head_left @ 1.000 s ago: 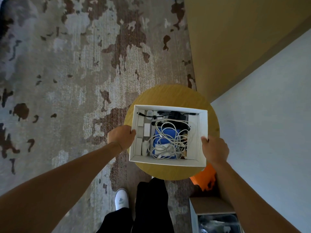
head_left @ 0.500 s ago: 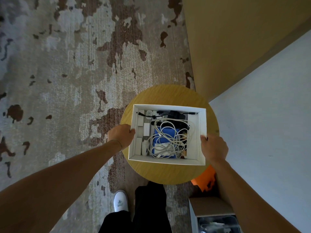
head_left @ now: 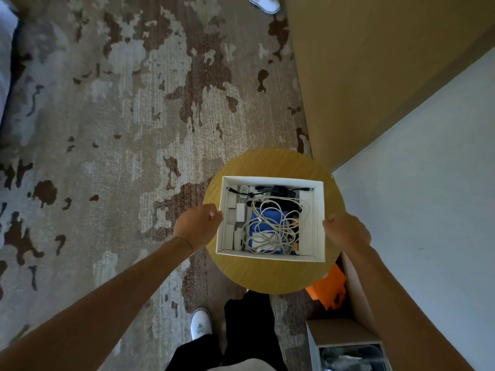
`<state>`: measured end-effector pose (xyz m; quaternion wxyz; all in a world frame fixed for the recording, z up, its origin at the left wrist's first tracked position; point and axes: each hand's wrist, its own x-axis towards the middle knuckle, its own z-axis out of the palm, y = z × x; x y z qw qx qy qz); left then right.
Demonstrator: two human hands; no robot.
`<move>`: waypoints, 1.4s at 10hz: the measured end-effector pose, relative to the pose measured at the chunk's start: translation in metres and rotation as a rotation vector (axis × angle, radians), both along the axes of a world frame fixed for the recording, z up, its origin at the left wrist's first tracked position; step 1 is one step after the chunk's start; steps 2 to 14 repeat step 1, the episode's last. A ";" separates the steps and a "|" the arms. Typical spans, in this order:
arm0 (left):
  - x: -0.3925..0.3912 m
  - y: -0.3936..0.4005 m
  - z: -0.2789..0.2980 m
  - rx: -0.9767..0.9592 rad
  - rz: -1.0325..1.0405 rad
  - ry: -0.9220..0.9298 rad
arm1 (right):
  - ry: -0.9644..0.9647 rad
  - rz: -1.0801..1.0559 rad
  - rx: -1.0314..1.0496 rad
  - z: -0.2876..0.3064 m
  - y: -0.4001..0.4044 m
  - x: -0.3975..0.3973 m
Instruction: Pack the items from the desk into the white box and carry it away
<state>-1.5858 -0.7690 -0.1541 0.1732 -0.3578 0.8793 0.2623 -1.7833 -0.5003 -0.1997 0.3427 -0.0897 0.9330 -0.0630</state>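
Resting lower centre of frame on round wooden table [head_left: 270, 277]: white box [head_left: 312, 228], full of white cables [head_left: 270, 226] over blue item [head_left: 267, 214]. Left hand [head_left: 197, 227] curled just beside left wall; right hand [head_left: 347, 231] curled at right wall; actual grip: cannot tell.

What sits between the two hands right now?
In the head view, the white box lies between the left hand and the right hand, filled with white cables over a blue item.
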 end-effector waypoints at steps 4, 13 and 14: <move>0.011 0.026 0.069 0.116 -0.041 0.305 | -0.093 -0.203 -0.362 0.056 -0.005 0.008; 0.011 0.026 0.069 0.116 -0.041 0.305 | -0.093 -0.203 -0.362 0.056 -0.005 0.008; 0.011 0.026 0.069 0.116 -0.041 0.305 | -0.093 -0.203 -0.362 0.056 -0.005 0.008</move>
